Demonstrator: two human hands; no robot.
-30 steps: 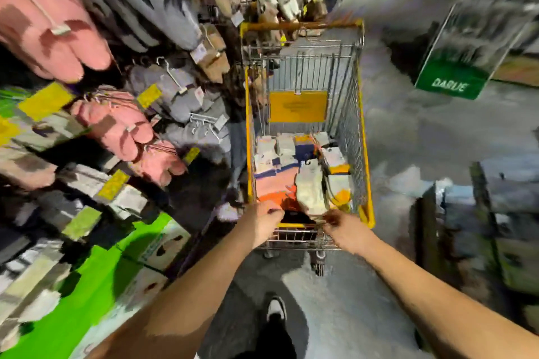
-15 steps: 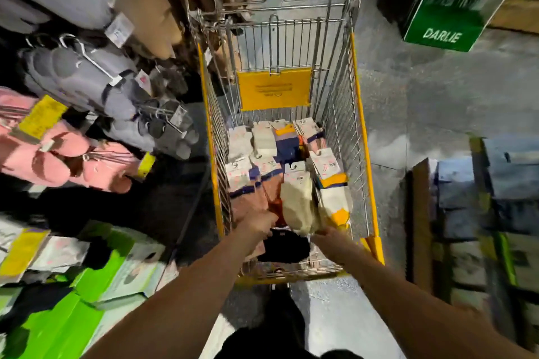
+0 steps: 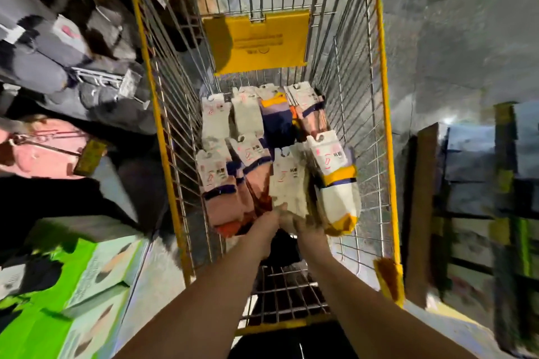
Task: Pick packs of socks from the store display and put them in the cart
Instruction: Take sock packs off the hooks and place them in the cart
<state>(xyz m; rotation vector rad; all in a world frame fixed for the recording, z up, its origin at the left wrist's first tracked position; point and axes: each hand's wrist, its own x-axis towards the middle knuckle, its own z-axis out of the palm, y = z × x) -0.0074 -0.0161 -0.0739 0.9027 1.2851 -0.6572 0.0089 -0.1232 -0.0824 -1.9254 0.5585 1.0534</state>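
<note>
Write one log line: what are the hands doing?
both hands in cart | touching cream sock pack | grip blurred

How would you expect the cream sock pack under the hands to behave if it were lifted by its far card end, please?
The cream sock pack would probably flop: only its top carries a card label, the rest is soft knit. It looks light, lying on other packs in the cart without visibly pressing them down. Fabric should grip well, though the card may bend.

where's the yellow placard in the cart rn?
Head view, top centre: the yellow placard hangs on the cart's far wire wall, just above the back row of sock packs.
</note>
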